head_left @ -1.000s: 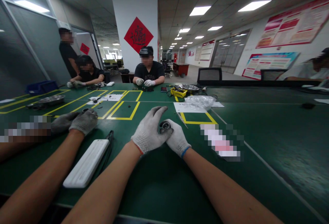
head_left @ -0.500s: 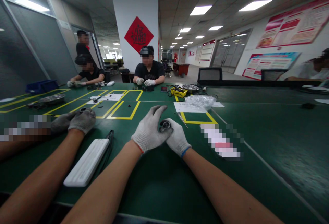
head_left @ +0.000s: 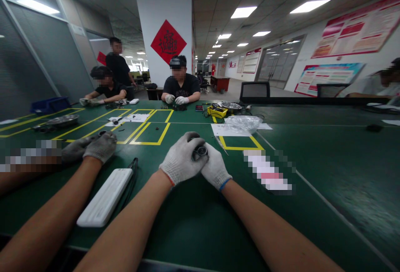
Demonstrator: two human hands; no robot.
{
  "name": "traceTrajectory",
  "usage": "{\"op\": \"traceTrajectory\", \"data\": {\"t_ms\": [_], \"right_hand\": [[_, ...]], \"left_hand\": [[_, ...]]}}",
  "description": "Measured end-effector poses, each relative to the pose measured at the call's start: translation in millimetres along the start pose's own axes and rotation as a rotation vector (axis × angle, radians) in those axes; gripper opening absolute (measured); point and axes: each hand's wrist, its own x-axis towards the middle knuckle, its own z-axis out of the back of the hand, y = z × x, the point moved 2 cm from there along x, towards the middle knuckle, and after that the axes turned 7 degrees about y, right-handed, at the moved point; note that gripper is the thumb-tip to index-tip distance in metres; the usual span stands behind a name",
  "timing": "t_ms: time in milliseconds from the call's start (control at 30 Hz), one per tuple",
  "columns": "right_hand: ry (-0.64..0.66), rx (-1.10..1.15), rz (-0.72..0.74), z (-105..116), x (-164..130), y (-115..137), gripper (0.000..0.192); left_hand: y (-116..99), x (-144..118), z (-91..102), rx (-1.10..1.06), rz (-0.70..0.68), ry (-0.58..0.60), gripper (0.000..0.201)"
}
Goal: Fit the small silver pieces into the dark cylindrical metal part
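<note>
I see my left hand [head_left: 181, 161] and right hand [head_left: 215, 168] pressed together over the green counter [head_left: 200, 222], both clamped around a small round metal part [head_left: 200, 152] that peeks out between the gloved fingers. Just left of my left hand lies a white bar [head_left: 105, 197]. Further left, a co-worker's gloved hand [head_left: 100, 146] rests on the counter.

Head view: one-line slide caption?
Gloved left hand and right hand clasp a small round metal part over a green table, white case alongside.
</note>
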Motion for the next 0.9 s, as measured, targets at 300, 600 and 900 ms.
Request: {"op": "traceTrajectory", "data": {"t_ms": [300,600,900], "right_hand": [[-0.048,-0.035,0.005,0.9,1.9,1.0,0.016],[-0.083,-0.08,0.011,2.1,1.0,-4.5,0.025],[-0.082,-0.087,-0.002,3.1,1.9,-6.9,0.029]], "left_hand": [[1.0,1.2,-1.6,0.066,0.019,-0.043,0.027],[0.6,2.1,-1.5,0.082,0.025,-0.025,0.022],[1.9,2.0,-2.2,0.116,0.049,-0.013,0.023]]}}
